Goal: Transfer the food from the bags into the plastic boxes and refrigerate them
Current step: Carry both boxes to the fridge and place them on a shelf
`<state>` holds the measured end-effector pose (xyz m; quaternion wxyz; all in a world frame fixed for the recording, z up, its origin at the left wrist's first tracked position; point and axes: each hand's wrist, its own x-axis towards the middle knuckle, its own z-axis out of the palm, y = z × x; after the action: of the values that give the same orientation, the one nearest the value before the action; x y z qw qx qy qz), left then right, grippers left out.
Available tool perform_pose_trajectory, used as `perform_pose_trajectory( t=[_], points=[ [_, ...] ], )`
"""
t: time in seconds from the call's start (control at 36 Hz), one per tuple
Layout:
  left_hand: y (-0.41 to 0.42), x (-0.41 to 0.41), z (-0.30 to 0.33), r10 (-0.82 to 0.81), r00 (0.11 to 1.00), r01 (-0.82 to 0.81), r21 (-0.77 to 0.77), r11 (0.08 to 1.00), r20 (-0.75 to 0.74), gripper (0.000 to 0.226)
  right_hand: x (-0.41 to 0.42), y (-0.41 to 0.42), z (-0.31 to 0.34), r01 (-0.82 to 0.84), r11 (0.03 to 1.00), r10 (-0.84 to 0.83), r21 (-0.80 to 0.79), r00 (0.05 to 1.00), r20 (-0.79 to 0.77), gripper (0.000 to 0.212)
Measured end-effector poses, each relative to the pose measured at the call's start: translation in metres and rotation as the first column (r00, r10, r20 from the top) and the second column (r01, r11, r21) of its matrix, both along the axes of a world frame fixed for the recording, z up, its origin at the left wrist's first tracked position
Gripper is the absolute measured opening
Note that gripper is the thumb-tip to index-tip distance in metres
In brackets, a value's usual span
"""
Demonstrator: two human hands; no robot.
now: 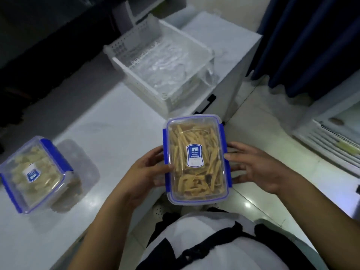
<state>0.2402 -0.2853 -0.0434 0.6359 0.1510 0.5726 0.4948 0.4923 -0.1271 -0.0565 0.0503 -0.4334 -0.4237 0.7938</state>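
Head cam, steep downward view, close over hands [196, 168] & counter [120, 145].

Label print on held box [196, 159] blurred, left hand [145, 172] fingertips hidden beneath it, forearms cut by lower edge, basket [136, 61] contents indistinct

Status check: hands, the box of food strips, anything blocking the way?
Left hand and right hand grip the lidded box by its long sides, off the counter. Second filled box sits on the counter. Nothing blocking seen.
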Motion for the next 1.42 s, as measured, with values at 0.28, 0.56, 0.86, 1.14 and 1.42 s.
perform_pose_trajectory(
  t=[0.28,0.56,0.86,1.14,1.42],
  points=[
    [0.119,0.094,-0.012,-0.374,0.914,0.386,0.058,0.921,-0.158,0.073,0.135,0.025,-0.01,0.336,0.941,-0.335,0.024,0.941,-0.041,0.058],
    [0.257,0.188,-0.024,-0.693,0.718,0.695,0.04,0.717,-0.067,0.084,0.235,0.065,-0.016,0.619,0.784,-0.617,0.043,0.785,-0.051,0.067],
    [0.446,0.327,-0.034,-0.864,0.494,0.869,0.053,0.491,-0.094,0.093,0.337,0.169,-0.017,0.835,0.547,-0.836,0.053,0.549,-0.018,0.056],
    [0.583,0.468,0.0,-0.965,0.157,0.988,0.041,0.152,-0.208,0.071,0.418,0.212,0.001,0.977,0.169,-0.984,0.129,0.174,-0.025,0.062],
    [0.758,0.599,0.026,-0.504,0.605,0.754,0.24,0.612,-0.616,0.069,0.474,0.203,0.008,0.989,-0.029,-0.998,0.148,-0.021,-0.057,0.072]
  ],
)
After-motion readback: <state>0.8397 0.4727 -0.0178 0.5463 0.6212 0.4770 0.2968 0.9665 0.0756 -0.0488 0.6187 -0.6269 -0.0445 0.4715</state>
